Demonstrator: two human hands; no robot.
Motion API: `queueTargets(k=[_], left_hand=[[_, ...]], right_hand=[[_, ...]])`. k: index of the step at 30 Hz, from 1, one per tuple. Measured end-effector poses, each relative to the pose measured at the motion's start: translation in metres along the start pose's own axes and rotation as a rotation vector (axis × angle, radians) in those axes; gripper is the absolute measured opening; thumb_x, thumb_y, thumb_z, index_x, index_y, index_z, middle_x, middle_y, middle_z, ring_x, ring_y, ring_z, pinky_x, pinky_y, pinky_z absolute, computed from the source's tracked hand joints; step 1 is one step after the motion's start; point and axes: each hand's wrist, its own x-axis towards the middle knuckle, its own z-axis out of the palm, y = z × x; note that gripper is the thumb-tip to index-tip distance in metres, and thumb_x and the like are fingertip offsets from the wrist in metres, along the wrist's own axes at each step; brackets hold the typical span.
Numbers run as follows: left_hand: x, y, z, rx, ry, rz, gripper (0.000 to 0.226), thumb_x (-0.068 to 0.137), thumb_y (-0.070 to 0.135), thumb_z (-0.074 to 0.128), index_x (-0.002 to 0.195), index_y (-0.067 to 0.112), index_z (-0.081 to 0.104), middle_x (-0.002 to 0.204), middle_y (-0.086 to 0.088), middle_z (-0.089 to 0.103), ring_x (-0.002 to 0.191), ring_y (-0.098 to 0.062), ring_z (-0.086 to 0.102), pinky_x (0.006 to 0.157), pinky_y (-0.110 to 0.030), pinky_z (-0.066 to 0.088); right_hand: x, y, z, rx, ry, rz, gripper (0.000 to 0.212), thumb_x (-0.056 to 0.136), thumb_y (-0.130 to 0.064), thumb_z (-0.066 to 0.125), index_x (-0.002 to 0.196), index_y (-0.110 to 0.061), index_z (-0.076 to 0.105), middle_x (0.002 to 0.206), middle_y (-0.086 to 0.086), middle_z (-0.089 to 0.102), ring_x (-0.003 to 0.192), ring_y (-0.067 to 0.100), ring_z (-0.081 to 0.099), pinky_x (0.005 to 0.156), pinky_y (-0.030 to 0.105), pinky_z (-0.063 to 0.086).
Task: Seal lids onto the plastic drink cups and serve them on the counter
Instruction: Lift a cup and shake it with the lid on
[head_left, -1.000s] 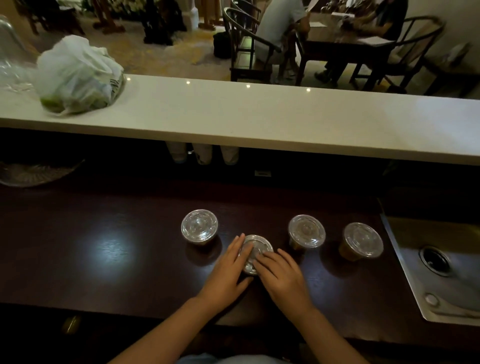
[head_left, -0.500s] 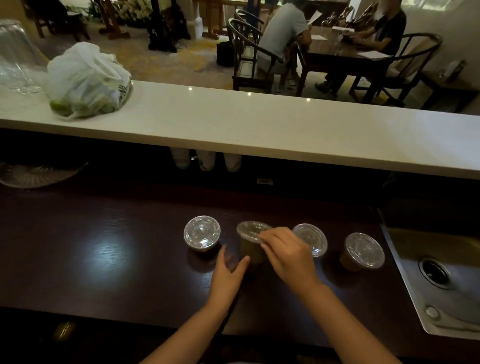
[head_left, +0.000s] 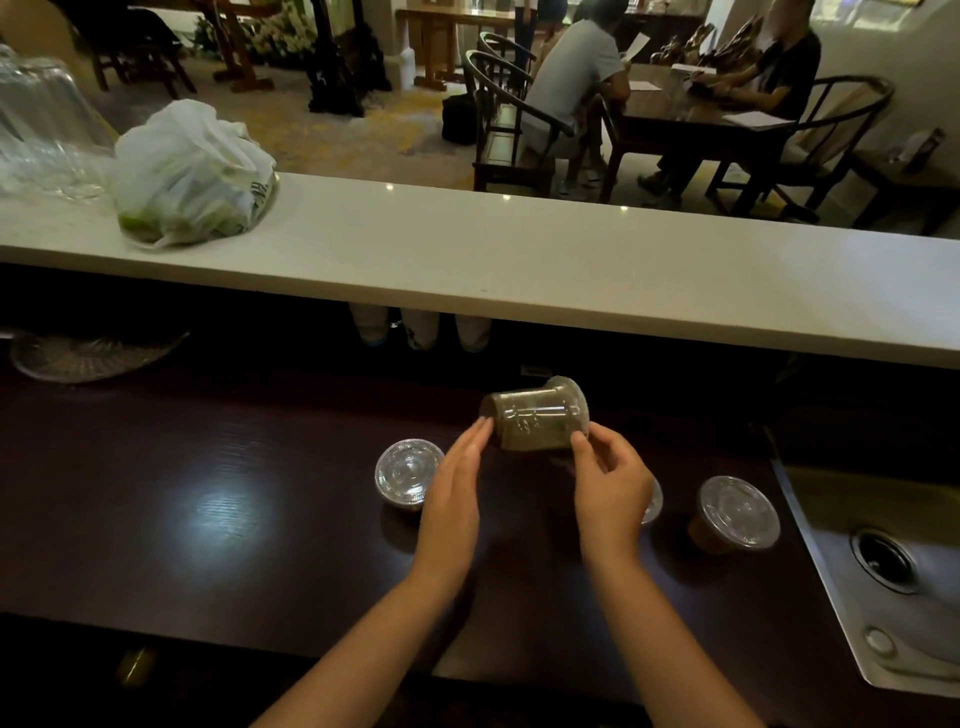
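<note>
Cup sideways between flat-fingered left hand and pinching right hand; lidded cups below, white counter beyond.

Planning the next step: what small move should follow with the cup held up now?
Probably turn the cup upright and set it on the white counter. It is lidded, held on its side above the dark worktop, the left hand touching its base and the right hand pinching its lid end.

white counter lies open right of the plastic bag; lidded cups dot the dark worktop.
</note>
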Motion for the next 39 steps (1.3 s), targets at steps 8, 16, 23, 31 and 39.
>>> queueTargets(k=[8, 16, 23, 31, 39], left_hand=[[0.039, 0.043, -0.05, 0.907, -0.53, 0.599, 0.05, 0.09, 0.038, 0.026, 0.137, 0.022, 0.038, 0.147, 0.005, 0.033, 0.139, -0.008, 0.022, 0.115, -0.032, 0.014], [0.056, 0.052, -0.067, 1.398, -0.967, 0.843, 0.053, 0.094, 0.047, 0.026, 0.142, 0.026, 0.028, 0.152, 0.004, 0.027, 0.141, -0.011, 0.017, 0.114, -0.039, 0.007], [0.04, 0.031, -0.068, 1.449, -1.096, 0.823, 0.054, 0.094, 0.047, 0.031, 0.141, 0.022, 0.03, 0.149, -0.003, 0.033, 0.139, -0.015, 0.026, 0.111, -0.039, 0.004], [0.03, 0.026, -0.068, 1.419, -0.96, 0.8, 0.056, 0.094, 0.049, 0.028, 0.143, 0.021, 0.027, 0.152, -0.001, 0.027, 0.141, -0.013, 0.017, 0.112, -0.037, 0.005], [-0.013, -0.023, -0.035, 0.588, -0.264, 0.1, 0.04, 0.096, 0.019, 0.042, 0.136, 0.019, 0.039, 0.142, 0.012, 0.035, 0.134, -0.003, 0.029, 0.108, -0.01, 0.02]], right_hand=[[-0.017, 0.002, 0.0, 0.54, -0.039, 0.563, 0.019, 0.092, -0.002, 0.05, 0.11, -0.003, 0.055, 0.082, 0.006, 0.072, 0.078, 0.017, 0.069, 0.063, 0.033, 0.058], [-0.044, 0.026, -0.005, 0.792, -0.223, 0.971, 0.016, 0.091, -0.004, 0.048, 0.091, -0.007, 0.063, 0.079, 0.011, 0.074, 0.073, 0.022, 0.072, 0.062, 0.035, 0.06], [-0.072, 0.057, -0.01, 0.766, -0.179, 1.116, 0.015, 0.092, -0.005, 0.047, 0.087, -0.007, 0.061, 0.075, 0.012, 0.074, 0.075, 0.026, 0.07, 0.064, 0.039, 0.059], [-0.06, 0.058, -0.013, 0.729, -0.198, 1.075, 0.013, 0.09, -0.003, 0.049, 0.093, -0.004, 0.062, 0.092, 0.016, 0.071, 0.087, 0.028, 0.066, 0.066, 0.04, 0.054], [0.004, 0.03, -0.012, 0.031, -0.233, 0.346, 0.014, 0.088, -0.002, 0.058, 0.097, -0.012, 0.063, 0.092, 0.009, 0.066, 0.088, 0.02, 0.063, 0.072, 0.025, 0.052]])
